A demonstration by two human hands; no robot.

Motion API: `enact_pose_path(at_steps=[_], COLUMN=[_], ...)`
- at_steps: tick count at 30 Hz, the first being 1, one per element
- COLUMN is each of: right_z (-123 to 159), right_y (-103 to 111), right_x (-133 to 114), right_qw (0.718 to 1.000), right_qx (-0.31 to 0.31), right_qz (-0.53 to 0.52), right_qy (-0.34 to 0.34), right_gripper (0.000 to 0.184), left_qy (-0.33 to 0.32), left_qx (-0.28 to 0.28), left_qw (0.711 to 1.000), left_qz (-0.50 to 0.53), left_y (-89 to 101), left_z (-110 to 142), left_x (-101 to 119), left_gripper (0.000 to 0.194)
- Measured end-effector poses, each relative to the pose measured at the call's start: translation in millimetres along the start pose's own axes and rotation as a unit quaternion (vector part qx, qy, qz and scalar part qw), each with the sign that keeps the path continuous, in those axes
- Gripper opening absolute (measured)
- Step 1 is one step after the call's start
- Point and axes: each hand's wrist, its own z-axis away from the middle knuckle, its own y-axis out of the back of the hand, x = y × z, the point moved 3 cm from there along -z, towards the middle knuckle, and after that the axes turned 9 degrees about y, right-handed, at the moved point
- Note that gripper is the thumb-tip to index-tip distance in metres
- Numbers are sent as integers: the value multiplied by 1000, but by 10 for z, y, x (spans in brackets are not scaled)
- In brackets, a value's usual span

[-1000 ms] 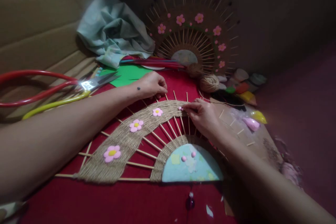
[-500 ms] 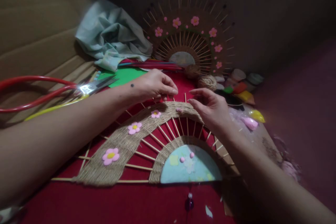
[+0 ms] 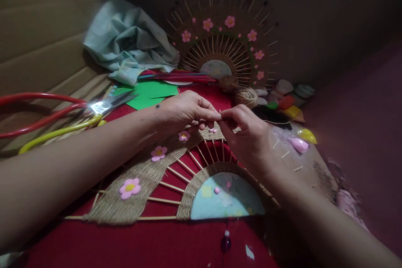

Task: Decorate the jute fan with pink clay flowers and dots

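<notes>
Centrally, one woven fan lay on red cloth, its upper band under both hands. Small pink pieces sat on that band, just below the fingertips. Left hand and right hand: narrow grips, fingertips meeting; whether anything was between them, I could not tell from my remote feed. Light, even pressure seemed best for such soft-looking pieces. Outward: twine ball, one; second fan, one; scissors, one. Brands, labels, writing: none I could read.

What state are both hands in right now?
Left hand: closed in a pinch; cannot tell whether holding anything.
Right hand: also pinched closed; cannot tell whether holding anything.
</notes>
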Motion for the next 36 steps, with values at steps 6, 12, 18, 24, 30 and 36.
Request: enact_pose_path(at_steps=[6, 12, 18, 24, 30, 36], right_z=[15, 84, 144, 179, 229, 244], right_y=[47, -133, -272, -299, -279, -252], right_x=[117, 438, 530, 482, 404, 412], right_qw=[996, 979, 980, 975, 956, 949], right_qx=[5, -118, -166, -207, -275, -292], right_qz=[-68, -67, -30, 51, 97, 120], right_qy=[-52, -151, -103, -61, 15, 17], right_gripper=[9, 6, 9, 13, 27, 28], left_qy=[-31, -28, -34, -30, -31, -31], left_qx=[5, 81, 83, 83, 89, 90], left_qw=[999, 995, 995, 995, 994, 994], left_qz=[-35, -42, -45, -52, -52, -51], left_y=[3, 214, 365, 341, 310, 290], left_z=[-41, -204, -357, -347, -315, -293], left_x=[-12, -96, -227, -230, -198, -183], left_gripper=[22, 25, 26, 24, 23, 22])
